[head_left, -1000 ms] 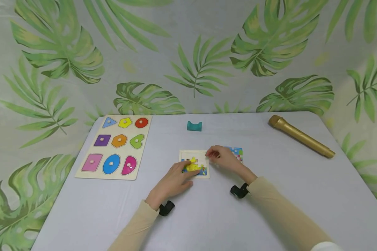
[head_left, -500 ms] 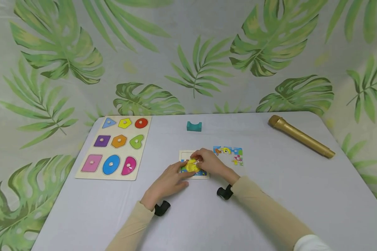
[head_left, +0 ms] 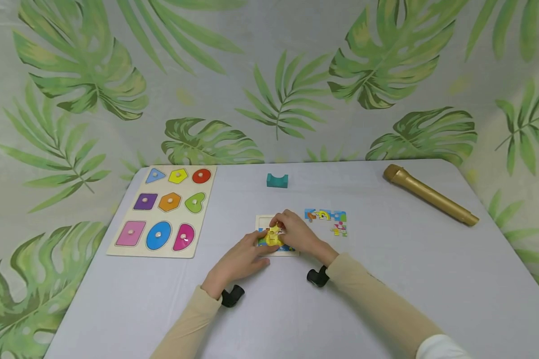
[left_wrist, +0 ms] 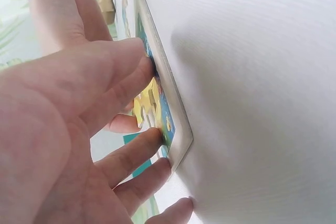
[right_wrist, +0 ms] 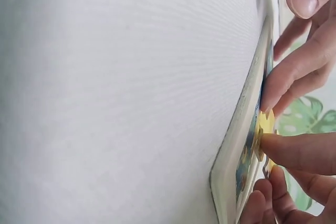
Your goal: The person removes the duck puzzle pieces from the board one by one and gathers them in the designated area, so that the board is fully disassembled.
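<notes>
The small framed jigsaw [head_left: 292, 253] lies at the table's middle, its picture yellow and blue. My left hand [head_left: 240, 259] rests on its left part with extended fingers; in the left wrist view the fingertips of the left hand [left_wrist: 79, 108] touch the picture and frame edge. Over the frame's upper middle, my right hand [head_left: 298, 233] pinches a yellow puzzle piece [right_wrist: 260, 142] between thumb and finger, seen in the right wrist view, at the picture's surface. Whether that piece lies flat is hidden by the fingers. Several loose pieces [head_left: 339, 216] lie right of the frame.
A board of coloured knobbed shapes [head_left: 152, 234] lies at the left. Behind the jigsaw stands a teal notched block [head_left: 277, 181]. A gold microphone-shaped object [head_left: 431, 195] lies at the back right. A leaf-patterned cloth hangs behind the table.
My right hand has moved left from beside the frame to over the picture, uncovering the loose pieces. My left hand has shifted slightly left and still touches the jigsaw.
</notes>
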Demonstrator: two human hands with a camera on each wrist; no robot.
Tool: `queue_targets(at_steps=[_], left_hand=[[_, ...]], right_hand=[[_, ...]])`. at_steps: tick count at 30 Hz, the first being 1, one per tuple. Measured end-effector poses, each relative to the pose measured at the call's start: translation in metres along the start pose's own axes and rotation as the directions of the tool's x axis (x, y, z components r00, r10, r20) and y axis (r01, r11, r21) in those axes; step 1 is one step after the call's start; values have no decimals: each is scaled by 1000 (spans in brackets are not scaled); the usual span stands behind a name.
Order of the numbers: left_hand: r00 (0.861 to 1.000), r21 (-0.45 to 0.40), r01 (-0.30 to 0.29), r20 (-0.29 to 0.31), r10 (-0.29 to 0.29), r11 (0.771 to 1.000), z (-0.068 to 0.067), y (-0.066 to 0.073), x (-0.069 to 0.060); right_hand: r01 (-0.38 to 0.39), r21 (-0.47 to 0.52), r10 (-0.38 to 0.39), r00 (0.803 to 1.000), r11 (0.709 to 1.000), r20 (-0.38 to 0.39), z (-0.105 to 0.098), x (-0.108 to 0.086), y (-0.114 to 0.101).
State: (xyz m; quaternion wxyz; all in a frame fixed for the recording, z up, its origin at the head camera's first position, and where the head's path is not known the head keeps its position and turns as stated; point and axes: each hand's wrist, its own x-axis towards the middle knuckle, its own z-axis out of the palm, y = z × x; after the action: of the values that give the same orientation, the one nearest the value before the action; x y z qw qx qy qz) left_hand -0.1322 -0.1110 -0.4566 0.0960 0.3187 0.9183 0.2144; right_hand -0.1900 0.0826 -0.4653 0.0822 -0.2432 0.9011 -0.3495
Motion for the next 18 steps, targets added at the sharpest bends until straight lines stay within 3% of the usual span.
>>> queue_targets(at_steps=[10,18], left_hand=[[1000,-2,-20,-16,20,1000,2,-2,0],[1000,-21,-9,-23,8,1000,1,-1,-1]], right_hand=[[21,107,-18,999,994,-28,-3,4,3],[-101,311,119,992,945,-38,-25,-3,17]])
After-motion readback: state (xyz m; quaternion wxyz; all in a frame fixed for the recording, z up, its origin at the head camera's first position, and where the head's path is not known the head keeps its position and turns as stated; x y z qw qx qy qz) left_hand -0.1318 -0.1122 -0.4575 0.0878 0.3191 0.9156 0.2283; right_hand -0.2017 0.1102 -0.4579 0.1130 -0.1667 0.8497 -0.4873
